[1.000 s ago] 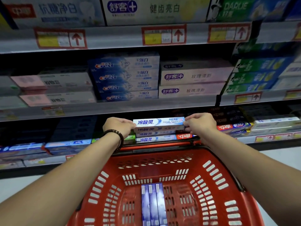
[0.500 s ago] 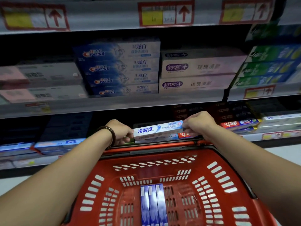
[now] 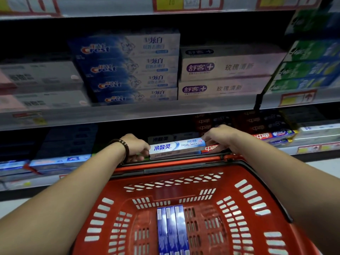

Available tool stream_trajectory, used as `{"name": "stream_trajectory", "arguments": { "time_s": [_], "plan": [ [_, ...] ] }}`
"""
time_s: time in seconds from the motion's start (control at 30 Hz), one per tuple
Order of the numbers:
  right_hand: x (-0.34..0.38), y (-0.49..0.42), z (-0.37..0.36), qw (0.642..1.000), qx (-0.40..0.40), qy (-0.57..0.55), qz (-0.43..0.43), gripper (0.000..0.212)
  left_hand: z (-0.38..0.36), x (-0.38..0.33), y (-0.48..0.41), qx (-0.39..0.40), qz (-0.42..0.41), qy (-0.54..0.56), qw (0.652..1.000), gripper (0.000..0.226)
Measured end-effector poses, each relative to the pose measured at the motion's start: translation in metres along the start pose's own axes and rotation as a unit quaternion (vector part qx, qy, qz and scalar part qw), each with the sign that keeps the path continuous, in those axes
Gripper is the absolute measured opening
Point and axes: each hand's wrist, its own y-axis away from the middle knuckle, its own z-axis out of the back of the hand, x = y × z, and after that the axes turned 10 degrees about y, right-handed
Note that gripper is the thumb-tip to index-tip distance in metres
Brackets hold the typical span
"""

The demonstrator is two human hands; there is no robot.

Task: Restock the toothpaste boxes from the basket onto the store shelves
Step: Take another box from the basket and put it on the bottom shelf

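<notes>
Lowered since a second ago, toothpaste box (image 3: 177, 147) settles onto the lower-shelf stack (image 3: 173, 155), left hand (image 3: 136, 147) and right hand (image 3: 218, 138) pinching its ends; three blue boxes (image 3: 173, 229) left in basket (image 3: 239, 190).

Middle shelf (image 3: 165, 112) carries stacked Crest boxes (image 3: 127, 68) beside purple-logo boxes (image 3: 225, 70); lower shelf (image 3: 294, 149) holds red toothpaste boxes (image 3: 263, 136)

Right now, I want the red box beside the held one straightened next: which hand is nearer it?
Right. The right hand grips the end of the white-and-blue box directly beside the red box; the left hand holds the opposite end, farther left.
</notes>
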Motion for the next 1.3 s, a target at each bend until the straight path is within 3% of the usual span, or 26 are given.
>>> {"name": "stream_trajectory", "arguments": {
  "time_s": [0.3,0.8,1.03,1.3],
  "plan": [
    [-0.003,-0.006,0.004,0.993,0.103,0.016,-0.059,0.027,-0.006,0.004,-0.002,-0.002,0.002,0.024,1.000,0.017],
    [-0.001,0.001,0.004,0.993,0.111,0.023,-0.033,0.032,-0.007,0.007,-0.005,-0.004,-0.006,0.061,0.998,0.021],
    [-0.002,0.000,0.002,0.997,0.075,0.017,-0.029,0.028,-0.007,0.003,0.005,-0.022,-0.004,0.057,0.998,0.020],
    [0.005,0.011,0.011,0.999,-0.035,-0.012,-0.001,0.024,0.000,-0.005,0.019,-0.071,-0.051,0.086,0.993,0.018]
  ]
}}
